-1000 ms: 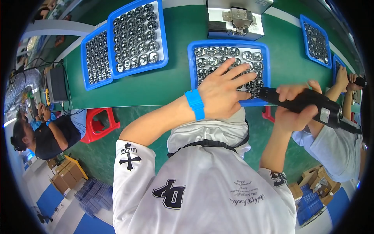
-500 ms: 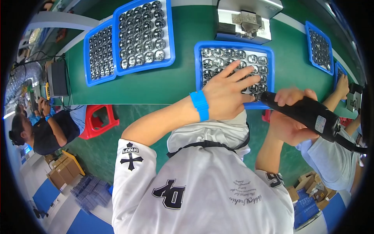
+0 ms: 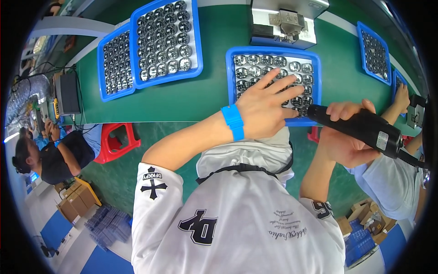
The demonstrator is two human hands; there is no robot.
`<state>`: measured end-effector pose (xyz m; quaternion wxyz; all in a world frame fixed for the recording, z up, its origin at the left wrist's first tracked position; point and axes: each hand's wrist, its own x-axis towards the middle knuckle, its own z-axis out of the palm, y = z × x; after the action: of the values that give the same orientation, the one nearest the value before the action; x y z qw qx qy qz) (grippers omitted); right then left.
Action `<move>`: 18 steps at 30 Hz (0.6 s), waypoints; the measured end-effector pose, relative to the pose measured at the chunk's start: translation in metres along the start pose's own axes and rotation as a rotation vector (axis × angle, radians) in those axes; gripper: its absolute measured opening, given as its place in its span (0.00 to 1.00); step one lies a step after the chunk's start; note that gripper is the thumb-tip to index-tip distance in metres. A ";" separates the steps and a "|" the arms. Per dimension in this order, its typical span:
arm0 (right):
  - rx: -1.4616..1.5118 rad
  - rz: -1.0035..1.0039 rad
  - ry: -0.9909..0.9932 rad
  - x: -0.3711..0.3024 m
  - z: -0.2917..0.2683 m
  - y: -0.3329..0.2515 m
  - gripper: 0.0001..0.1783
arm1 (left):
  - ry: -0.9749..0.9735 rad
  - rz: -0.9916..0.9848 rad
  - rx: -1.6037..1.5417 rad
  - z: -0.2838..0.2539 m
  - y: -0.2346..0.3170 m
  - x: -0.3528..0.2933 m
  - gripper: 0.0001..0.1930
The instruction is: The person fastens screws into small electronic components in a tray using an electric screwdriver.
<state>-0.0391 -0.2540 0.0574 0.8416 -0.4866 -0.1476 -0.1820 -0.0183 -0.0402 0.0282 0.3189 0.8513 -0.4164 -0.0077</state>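
Green tabletop (image 3: 214, 55) flanks the tray (image 3: 231, 75), left hand (image 3: 261, 109) splayed across its near rim (image 3: 301, 122), right grip (image 3: 338, 142) clasping black tool (image 3: 358, 129).

Right of centre, the left hand (image 3: 261, 110) spreads over dark, shiny round parts (image 3: 242, 72) in a blue tray (image 3: 230, 77); the right hand (image 3: 343, 137) grips a black corded tool (image 3: 362, 130). More filled trays (image 3: 198, 41) stand at upper left.
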 end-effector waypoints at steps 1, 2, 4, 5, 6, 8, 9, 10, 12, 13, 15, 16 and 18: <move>-0.038 0.008 -0.005 0.001 0.001 -0.001 0.58 | 0.002 0.003 -0.003 0.000 0.000 0.001 0.18; -0.043 0.008 -0.003 0.004 0.003 -0.002 0.58 | 0.002 0.006 -0.007 0.001 0.000 0.002 0.18; -0.028 0.018 -0.146 0.006 0.006 0.002 0.58 | 0.020 0.002 0.005 0.003 -0.001 -0.002 0.18; -0.023 0.020 -0.148 0.005 0.008 0.004 0.58 | 0.020 -0.003 0.009 0.003 -0.001 -0.003 0.18; -0.016 0.010 -0.170 0.004 0.010 0.005 0.58 | 0.020 0.002 0.015 0.003 -0.001 -0.003 0.17; -0.007 -0.001 -0.194 0.002 0.013 0.005 0.58 | 0.022 0.008 0.024 0.004 -0.001 -0.002 0.17; -0.036 -0.004 -0.203 0.000 0.013 0.004 0.58 | 0.021 0.011 0.034 0.004 -0.001 -0.002 0.17; -0.065 -0.008 -0.213 -0.001 0.014 0.004 0.57 | 0.019 0.014 0.045 0.004 -0.001 -0.001 0.16; -0.053 0.002 -0.215 -0.001 0.012 0.004 0.57 | 0.027 0.020 0.052 0.005 -0.001 -0.001 0.16; -0.039 0.012 -0.216 -0.001 0.011 0.005 0.57 | 0.033 0.027 0.060 0.006 -0.002 -0.002 0.16; -0.034 0.018 -0.211 0.000 0.009 0.004 0.57 | 0.035 0.026 0.062 0.005 -0.001 -0.001 0.16; -0.029 0.023 -0.205 0.000 0.009 0.004 0.57 | 0.038 0.026 0.064 0.005 -0.001 -0.001 0.16; -0.022 0.023 -0.189 0.000 0.010 0.004 0.58 | 0.037 0.026 0.070 0.005 -0.001 -0.001 0.16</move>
<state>-0.0382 -0.2430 0.0592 0.8206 -0.5125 -0.2185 -0.1274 -0.0201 -0.0415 0.0239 0.2969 0.8565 -0.4214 0.0269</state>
